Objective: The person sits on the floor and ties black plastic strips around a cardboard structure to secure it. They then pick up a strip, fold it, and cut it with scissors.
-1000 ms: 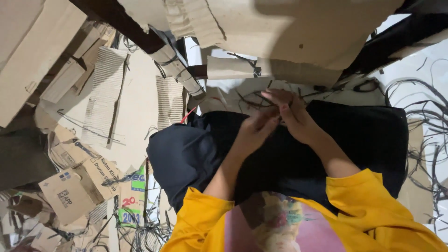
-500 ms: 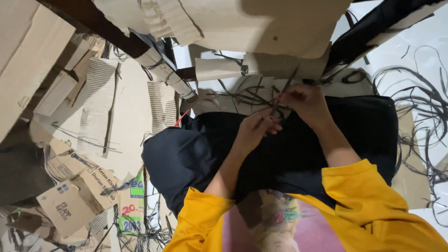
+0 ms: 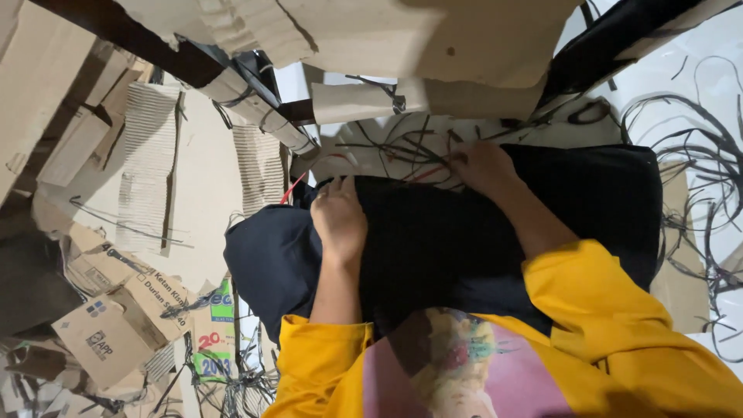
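Observation:
A black cloth (image 3: 464,248) lies across my lap, below my yellow sleeves. My left hand (image 3: 338,218) rests on its far left edge with the fingers curled under, and nothing shows in it. My right hand (image 3: 484,166) reaches past the cloth's far edge into a tangle of thin black strands (image 3: 402,147) with a red strand (image 3: 429,172) among them, on a pale sheet. The right fingertips are hidden behind the hand, so I cannot tell whether they grip a strand.
Large cardboard sheets (image 3: 387,39) hang over the far side. Corrugated cardboard pieces (image 3: 151,162) and printed boxes (image 3: 108,333) cover the floor at left. More loose black strands (image 3: 696,162) lie on a white surface at right.
My hands were together at the strands in front of me. Now they are apart: the left has dropped onto the cloth's edge and the right stays at the tangle.

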